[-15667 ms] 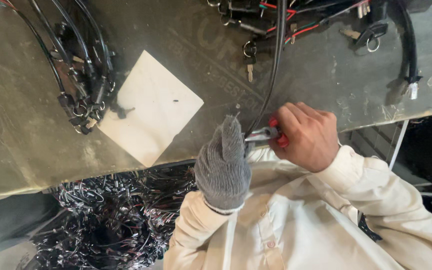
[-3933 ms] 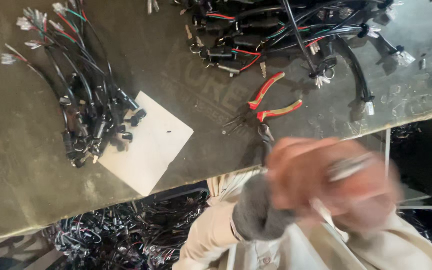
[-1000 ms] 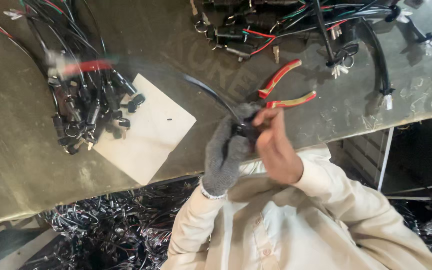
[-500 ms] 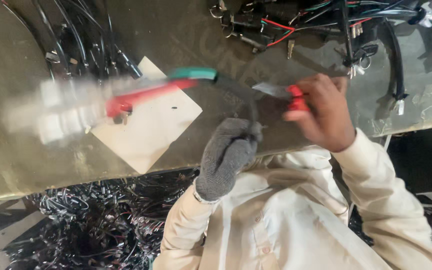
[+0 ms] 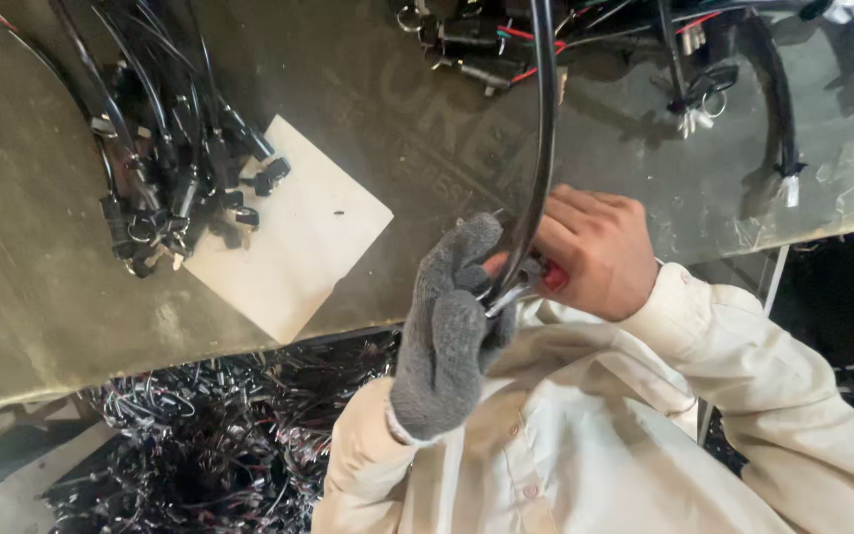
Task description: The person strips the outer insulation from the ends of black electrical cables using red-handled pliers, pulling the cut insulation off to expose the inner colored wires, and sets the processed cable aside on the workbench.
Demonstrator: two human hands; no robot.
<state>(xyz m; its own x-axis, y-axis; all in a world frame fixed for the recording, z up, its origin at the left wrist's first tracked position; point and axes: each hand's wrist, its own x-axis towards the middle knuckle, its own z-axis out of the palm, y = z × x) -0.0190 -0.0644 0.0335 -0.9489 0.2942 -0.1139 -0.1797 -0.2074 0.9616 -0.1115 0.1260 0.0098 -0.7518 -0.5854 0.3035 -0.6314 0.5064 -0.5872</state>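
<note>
**Cable and pliers held at the tabletop edge**

A thick black cable (image 5: pixel 543 148) was gripped by the gloved left hand (image 5: pixel 452 316), whose fingers were curled tightly around its lower end. Red-handled pliers (image 5: pixel 536 280) were clasped in the bare right hand (image 5: pixel 595 247), closed firmly, with the metal tip laid against the cable just beside the glove. Both hands were held over the near edge of the tabletop (image 5: pixel 42 297). A white sheet (image 5: pixel 294 237) and a bundle of black wiring (image 5: pixel 165 168) were seen further left.

A thick black cable (image 5: pixel 544 148) runs down from the top edge, curving near its lower end, where metal-jawed, red-handled pliers (image 5: pixel 526 282) bite it.
</note>
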